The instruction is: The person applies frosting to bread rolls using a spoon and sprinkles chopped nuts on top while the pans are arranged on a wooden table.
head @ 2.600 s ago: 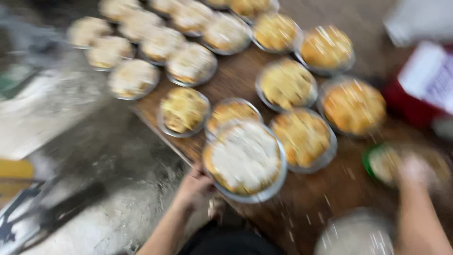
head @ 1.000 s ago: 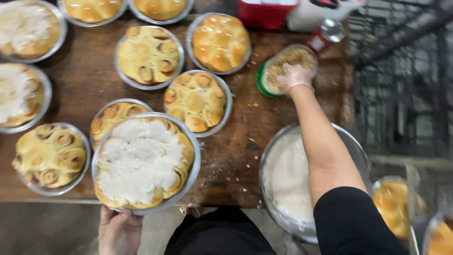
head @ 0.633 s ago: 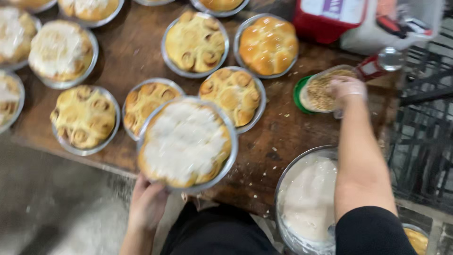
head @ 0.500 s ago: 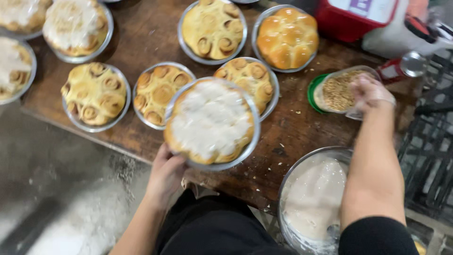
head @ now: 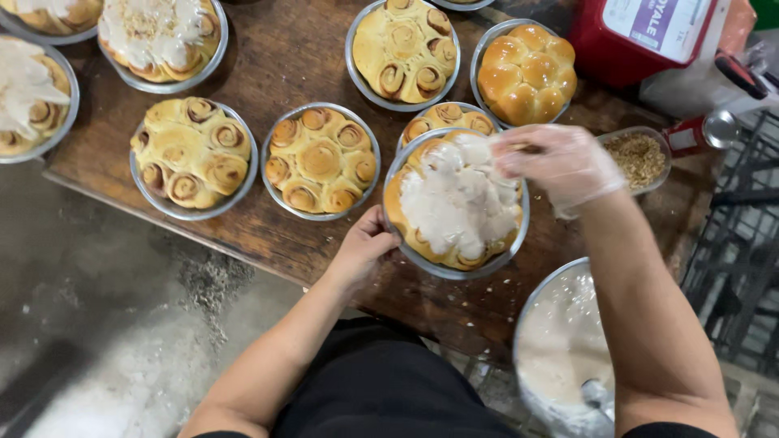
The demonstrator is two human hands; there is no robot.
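Fingers of your gloved right hand (head: 560, 165) pinched together — it's left the crumb cup (head: 638, 156) for the iced pan (head: 456, 203); left hand (head: 365, 243) grips the rim — sprinkling's underway.

Wood table (head: 292, 57) — dusty concrete floor (head: 122, 324).

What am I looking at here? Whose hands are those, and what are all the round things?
The camera sits on a person's head and looks down, so these are that person's own hands. The left hand grips the rim of a round foil pan of iced rolls. The right hand, in a thin clear glove, is over that pan. On the wooden table are more pans of swirled rolls, a small tub of crumbs and a red container. A big bowl of white icing sits lower right.
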